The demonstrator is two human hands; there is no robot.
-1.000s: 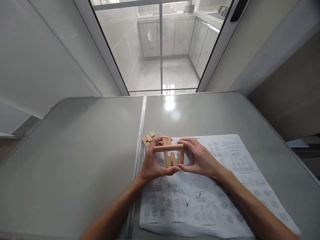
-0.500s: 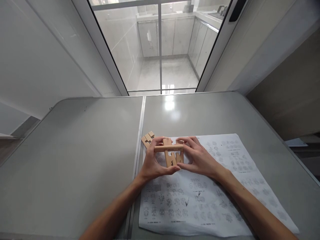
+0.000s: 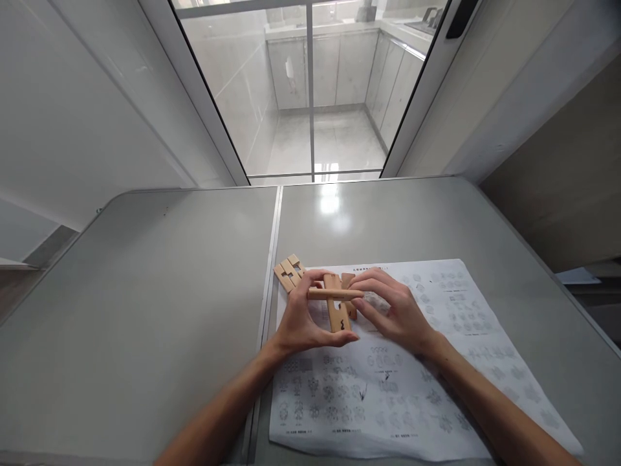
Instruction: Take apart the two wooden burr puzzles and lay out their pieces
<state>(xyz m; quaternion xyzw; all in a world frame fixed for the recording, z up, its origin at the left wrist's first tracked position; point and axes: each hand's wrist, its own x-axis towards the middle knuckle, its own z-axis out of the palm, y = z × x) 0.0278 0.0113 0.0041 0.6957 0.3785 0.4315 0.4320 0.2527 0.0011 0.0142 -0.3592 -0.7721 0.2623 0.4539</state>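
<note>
My left hand is curled around wooden interlocking puzzle pieces, its thumb stretched below them. An upright notched puzzle piece with a dark squiggle mark stands in its grip. A crosswise wooden puzzle bar passes in front of that piece. My right hand is at the right side, fingertips closed at the bar's right end and against another notched puzzle piece, partly hidden behind the bar. Just beyond my left fingers, several more wooden puzzle pieces lie side by side on the table.
A creased paper sheet printed with small diagrams lies under my hands. The grey table has a metal seam left of the sheet. Beyond the far edge stands a framed glass door.
The held pieces have shifted slightly right and tilted. The right-hand notched piece now sits farther behind the bar, and my right thumb has moved up from its lower end.
</note>
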